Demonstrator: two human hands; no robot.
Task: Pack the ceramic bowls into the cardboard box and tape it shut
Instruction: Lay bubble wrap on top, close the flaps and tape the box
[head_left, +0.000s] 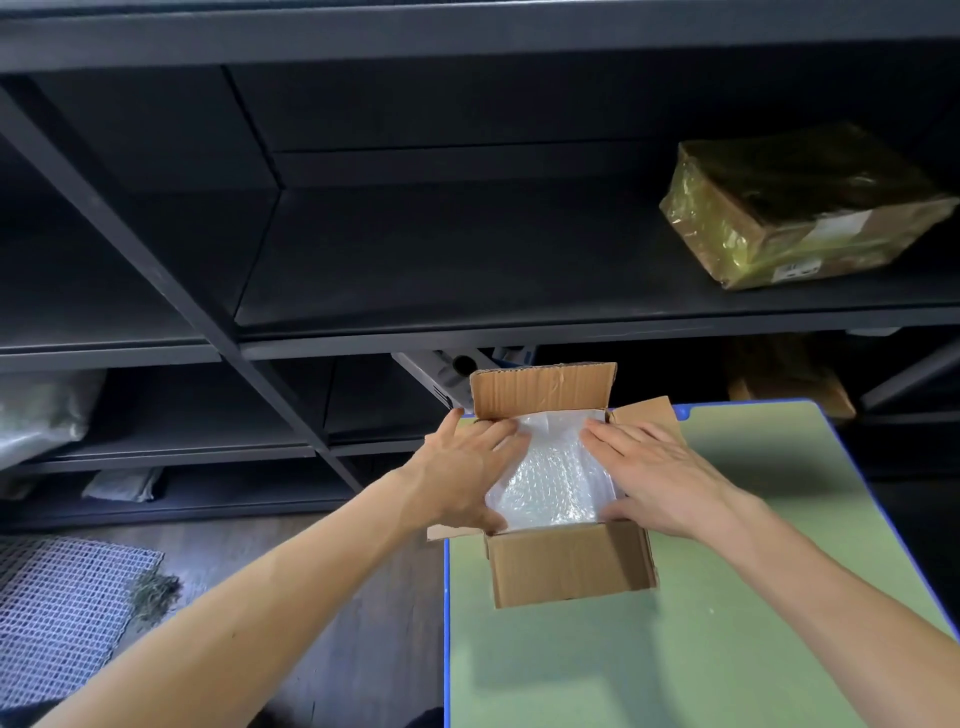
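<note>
- Ahead, dark shelving (467, 260) holds a wrapped parcel (800, 208) at two o'clock.
- The green table (727, 623) carries the cardboard box (566, 566) at its eleven o'clock corner, flaps open.
- Bubble wrap (550, 483) fills the box; the bowls presumably lie beneath, unseen.
- The left hand (467, 467) at nine o'clock and the right hand (660, 478) at three press the wrap's edges, fingers straight and close together, likely to settle the padding.

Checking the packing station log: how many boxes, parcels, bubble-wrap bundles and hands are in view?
open cardboard box: 1
taped parcel on the shelf: 1
bubble-wrap bundle: 1
Hands, left hand and right hand: 2
Total: 5
</note>
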